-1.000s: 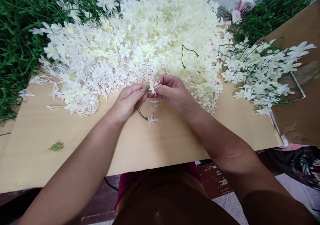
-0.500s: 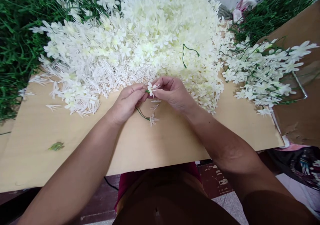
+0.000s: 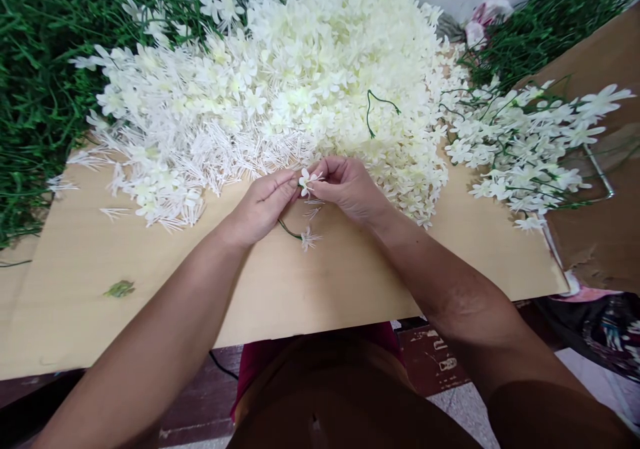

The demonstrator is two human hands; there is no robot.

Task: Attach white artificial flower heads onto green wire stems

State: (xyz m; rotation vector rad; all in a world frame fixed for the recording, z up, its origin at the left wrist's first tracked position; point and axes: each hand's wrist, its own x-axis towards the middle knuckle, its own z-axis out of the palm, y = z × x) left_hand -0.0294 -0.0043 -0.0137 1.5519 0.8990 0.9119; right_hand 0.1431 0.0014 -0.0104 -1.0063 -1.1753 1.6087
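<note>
Pale tabletop (image 3: 310, 289) spread across mid-frame. Loose white flowers (image 3: 340, 69) heaped at top centre; tangled green stems (image 3: 45, 102) piled upper left. Brown cardboard (image 3: 595, 242) at right edge — box or sheet, couldn't tell — with stemmed blossoms (image 3: 535, 149) lying partly over it. Right hand (image 3: 350, 186), centre: thumb and forefinger curled at the held bloom's (image 3: 306, 181) right side, pressed or merely near, couldn't tell. Left hand (image 3: 263, 202), just left: thumb and fingertips pinched the bloom's base. Bloom sat between both hands — axis roughly level, stamens pointing right. Below, a green stem (image 3: 290, 230) curved down-right to a second bloom (image 3: 309, 238), its stamens also rightward.
</note>
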